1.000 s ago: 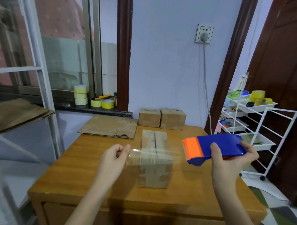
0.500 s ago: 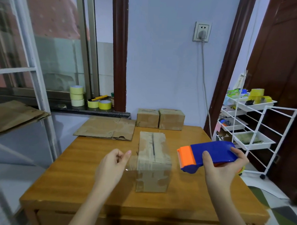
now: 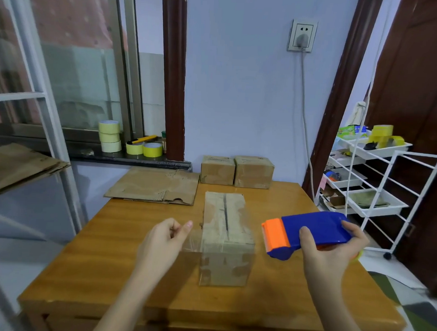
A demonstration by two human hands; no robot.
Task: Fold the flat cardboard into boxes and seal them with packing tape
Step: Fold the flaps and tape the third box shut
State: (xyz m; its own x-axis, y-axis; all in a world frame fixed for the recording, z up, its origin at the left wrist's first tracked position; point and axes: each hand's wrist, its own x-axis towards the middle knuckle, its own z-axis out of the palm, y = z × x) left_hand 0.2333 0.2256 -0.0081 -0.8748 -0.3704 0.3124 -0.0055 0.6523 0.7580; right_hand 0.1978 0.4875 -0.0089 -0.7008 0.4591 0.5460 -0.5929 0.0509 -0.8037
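Note:
A folded cardboard box stands in the middle of the wooden table, its top seam showing as a dark slit. My left hand pinches the free end of a clear tape strip just left of the box. The strip runs across the box top toward the blue and orange tape dispenser, which my right hand grips just right of the box.
Two closed boxes sit at the table's back edge, with flat cardboard left of them. Tape rolls line the window sill. A white wire cart stands to the right. More flat cardboard lies on a shelf at the left.
Both hands have come down and drawn closer to the box, bringing the stretched tape onto its top. The dispenser has moved left, toward the box's right side.

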